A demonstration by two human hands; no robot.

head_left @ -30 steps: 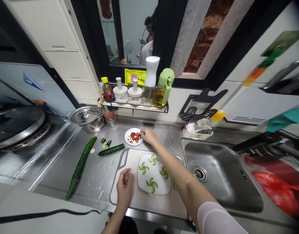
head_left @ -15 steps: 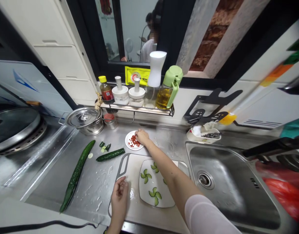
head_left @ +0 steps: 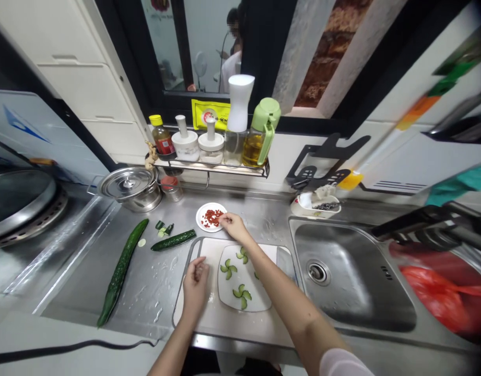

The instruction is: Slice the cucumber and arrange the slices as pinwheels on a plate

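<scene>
Small red pieces that look like goji berries [head_left: 211,217] lie in a small white dish [head_left: 201,223]. My right hand [head_left: 234,227] is at the dish's right rim, thumb and fingers pinched together; what they hold, if anything, is too small to make out. Below it, a white plate [head_left: 228,298] carries green cucumber slices [head_left: 242,296] fanned out into pinwheel flowers. My right forearm covers the plate's right side. The plate rests on a cutting board [head_left: 209,327]. Over the board's left part hovers my left hand [head_left: 196,282], loosely curled, with nothing visible in it.
A long cucumber [head_left: 122,274], a shorter cucumber piece [head_left: 173,240] and scraps [head_left: 164,228] lie left. Behind stand a lidded pot [head_left: 132,190] and a rack [head_left: 224,168] of seasonings. The sink [head_left: 353,277] is right. A person [head_left: 230,62] shows through the window.
My right hand has drawn back from over the red pieces to the dish's right edge. My left hand has shifted slightly up over the board. The whole view has shifted a little.
</scene>
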